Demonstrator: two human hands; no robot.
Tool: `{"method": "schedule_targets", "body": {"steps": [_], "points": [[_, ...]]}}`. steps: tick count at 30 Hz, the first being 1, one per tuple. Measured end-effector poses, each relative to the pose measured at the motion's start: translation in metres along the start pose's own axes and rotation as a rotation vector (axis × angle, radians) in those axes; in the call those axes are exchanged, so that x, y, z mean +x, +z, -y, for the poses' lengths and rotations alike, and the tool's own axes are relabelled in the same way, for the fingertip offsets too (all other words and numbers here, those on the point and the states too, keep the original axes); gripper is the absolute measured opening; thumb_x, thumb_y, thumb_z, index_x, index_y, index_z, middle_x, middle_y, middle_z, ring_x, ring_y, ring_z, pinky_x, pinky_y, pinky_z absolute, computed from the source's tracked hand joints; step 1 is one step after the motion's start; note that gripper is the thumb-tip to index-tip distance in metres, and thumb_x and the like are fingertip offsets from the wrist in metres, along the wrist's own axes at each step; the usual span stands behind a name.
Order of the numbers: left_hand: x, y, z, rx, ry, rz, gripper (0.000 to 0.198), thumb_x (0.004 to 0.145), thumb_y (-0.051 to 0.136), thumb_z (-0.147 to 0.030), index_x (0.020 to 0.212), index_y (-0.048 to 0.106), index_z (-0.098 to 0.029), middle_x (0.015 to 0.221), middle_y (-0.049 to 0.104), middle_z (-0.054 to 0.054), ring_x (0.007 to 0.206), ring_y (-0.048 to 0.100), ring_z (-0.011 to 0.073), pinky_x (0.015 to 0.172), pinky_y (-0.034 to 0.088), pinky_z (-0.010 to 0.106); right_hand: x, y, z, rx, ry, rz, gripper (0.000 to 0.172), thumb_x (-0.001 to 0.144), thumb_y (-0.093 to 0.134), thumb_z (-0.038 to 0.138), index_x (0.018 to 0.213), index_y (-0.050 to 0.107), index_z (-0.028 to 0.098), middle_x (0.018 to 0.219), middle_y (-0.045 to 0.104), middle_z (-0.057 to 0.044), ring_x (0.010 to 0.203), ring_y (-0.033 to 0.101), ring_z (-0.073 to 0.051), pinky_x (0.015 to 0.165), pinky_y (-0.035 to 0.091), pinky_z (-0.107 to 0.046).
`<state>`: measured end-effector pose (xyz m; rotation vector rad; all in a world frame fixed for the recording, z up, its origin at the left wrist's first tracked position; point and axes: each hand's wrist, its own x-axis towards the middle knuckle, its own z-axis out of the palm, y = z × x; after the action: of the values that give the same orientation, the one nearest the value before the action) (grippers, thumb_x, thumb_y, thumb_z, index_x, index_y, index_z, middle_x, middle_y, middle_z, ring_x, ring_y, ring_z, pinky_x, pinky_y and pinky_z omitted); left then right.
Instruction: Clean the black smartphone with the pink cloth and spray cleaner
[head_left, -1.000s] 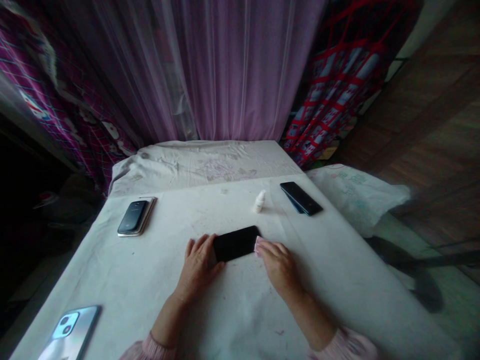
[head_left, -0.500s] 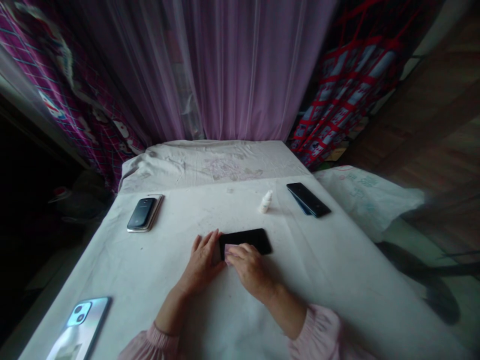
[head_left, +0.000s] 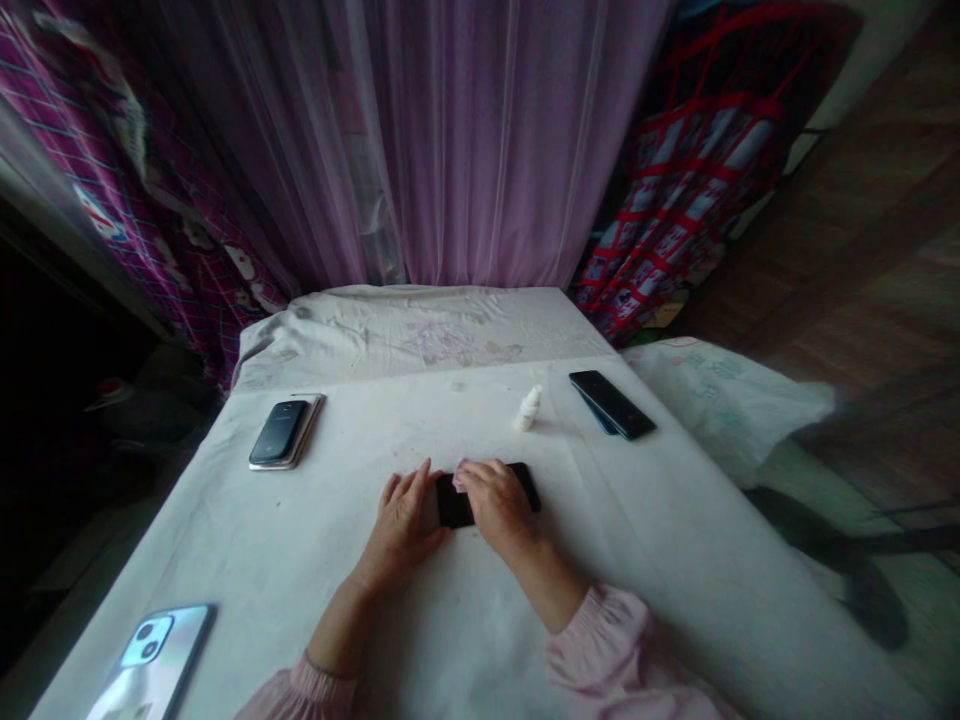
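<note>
On the white table cover [head_left: 225, 570], at far left, lie a silver-backed phone [head_left: 150, 665] near you and a dark phone [head_left: 279, 432] on a pale case [head_left: 313, 420] farther off. Your left hand [head_left: 397, 530], open with fingers spread, holds nothing and rests just beside a black phone [head_left: 450, 510], which lies flat at centre. Your right hand [head_left: 495, 505], fingers curled, presses a pink cloth [head_left: 462, 475] onto that phone. Beyond them stands a small white bottle [head_left: 529, 408], then two stacked dark phones [head_left: 611, 404] at right.
</note>
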<state>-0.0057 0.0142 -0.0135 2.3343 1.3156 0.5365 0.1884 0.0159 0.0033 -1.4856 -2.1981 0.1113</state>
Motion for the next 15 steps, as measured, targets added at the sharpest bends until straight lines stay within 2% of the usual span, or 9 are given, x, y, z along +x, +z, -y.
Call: {"method": "schedule_targets", "body": {"steps": [8, 11, 15], "points": [[-0.001, -0.002, -0.003, 0.001, -0.001, 0.01, 0.096, 0.076, 0.064, -0.024, 0.153, 0.008, -0.021, 0.143, 0.052, 0.011, 0.136, 0.039, 0.0317, 0.116, 0.016, 0.058, -0.039, -0.023, -0.051, -0.098, 0.105, -0.164, 0.028, 0.093, 0.047, 0.008, 0.101, 0.072, 0.019, 0.112, 0.072, -0.006, 0.097, 0.062, -0.021, 0.085, 0.048, -0.033], [-0.001, -0.001, -0.004, 0.019, 0.002, 0.009, 0.097, 0.075, 0.064, -0.023, 0.153, 0.006, -0.021, 0.143, 0.052, 0.011, 0.136, 0.039, 0.0321, 0.116, 0.016, 0.058, -0.04, -0.023, -0.048, -0.113, 0.14, -0.168, 0.027, 0.093, 0.049, 0.008, 0.099, 0.072, 0.019, 0.111, 0.072, -0.006, 0.096, 0.061, -0.021, 0.084, 0.047, -0.033], [-0.001, 0.0, -0.004, 0.046, 0.011, 0.008, 0.096, 0.076, 0.064, -0.024, 0.153, 0.005, -0.021, 0.144, 0.051, 0.013, 0.137, 0.038, 0.0321, 0.115, 0.015, 0.058, -0.027, -0.01, -0.021, -0.087, 0.107, -0.127, 0.022, 0.093, 0.053, 0.011, 0.1, 0.071, 0.019, 0.11, 0.072, -0.005, 0.096, 0.061, -0.022, 0.083, 0.047, -0.035]]}}
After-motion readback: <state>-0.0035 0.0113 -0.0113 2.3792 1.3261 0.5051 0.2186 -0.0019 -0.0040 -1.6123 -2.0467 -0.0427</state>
